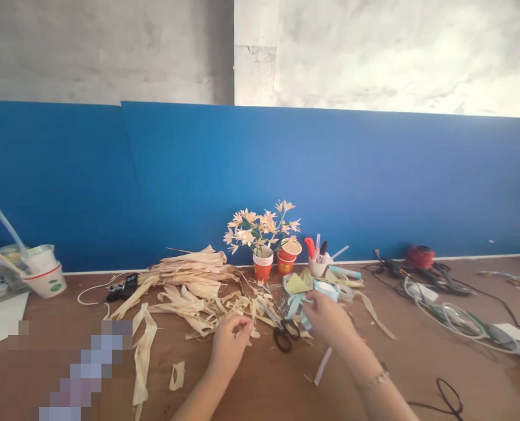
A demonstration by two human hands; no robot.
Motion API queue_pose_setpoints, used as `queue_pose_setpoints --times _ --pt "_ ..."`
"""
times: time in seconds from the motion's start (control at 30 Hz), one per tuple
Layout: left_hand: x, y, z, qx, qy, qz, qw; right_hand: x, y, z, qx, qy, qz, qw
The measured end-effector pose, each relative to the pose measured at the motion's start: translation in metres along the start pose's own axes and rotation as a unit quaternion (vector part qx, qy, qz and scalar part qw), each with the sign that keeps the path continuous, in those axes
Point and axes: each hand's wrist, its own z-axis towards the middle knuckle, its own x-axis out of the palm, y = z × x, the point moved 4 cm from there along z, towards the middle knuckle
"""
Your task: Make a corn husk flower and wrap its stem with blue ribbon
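My left hand (233,342) is just above the table, thumb and fingertips pinched together; whatever is between them is too small to name. Scraps of dried corn husk (242,304) lie right beyond it. At the right, my right hand (327,318) reaches over a pale blue packet (325,289), its bent fingers together at a light blue strip (295,304). What those fingertips grip is hidden. Between both hands rests a pair of scissors (282,336) with black handles. A husk piece (177,375) lies left of my left forearm.
Husk flowers (262,225) stand in red paper cups (263,271) by the blue panel (189,187). A white cup (319,267) holds pens. Long husks (193,269) are heaped left. Cables (461,321) and a red object (420,256) lie right; a white bucket (47,280) stands far left.
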Motion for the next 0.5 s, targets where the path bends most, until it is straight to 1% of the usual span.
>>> queue_pose_setpoints --times 0.03,0.1,0.17,0.23,0.3,0.37,0.5 --pt "0.0 0.001 0.0 -0.006 -0.002 -0.015 1.0 -0.008 -0.016 0.0 0.031 0.003 -0.074 0.997" --pt "0.001 0.003 0.001 -0.016 -0.006 -0.042 0.999 -0.018 -0.046 -0.005 0.083 0.036 -0.166 0.982" --pt "0.002 0.003 0.001 -0.022 -0.009 -0.058 0.998 -0.02 -0.074 -0.013 0.143 0.081 -0.205 0.965" --pt "0.002 0.002 0.001 -0.028 -0.009 -0.066 0.997 -0.015 -0.09 -0.02 0.169 0.108 -0.215 0.956" --pt "0.003 0.002 0.001 -0.035 -0.008 -0.075 0.997 -0.009 -0.096 -0.025 0.18 0.121 -0.205 0.954" --pt "0.003 0.001 0.001 -0.041 -0.008 -0.084 0.996 -0.004 -0.094 -0.027 0.182 0.12 -0.196 0.956" --pt "0.002 -0.001 0.001 -0.051 -0.006 -0.097 0.994 -0.001 -0.092 -0.025 0.188 0.095 -0.188 0.959"
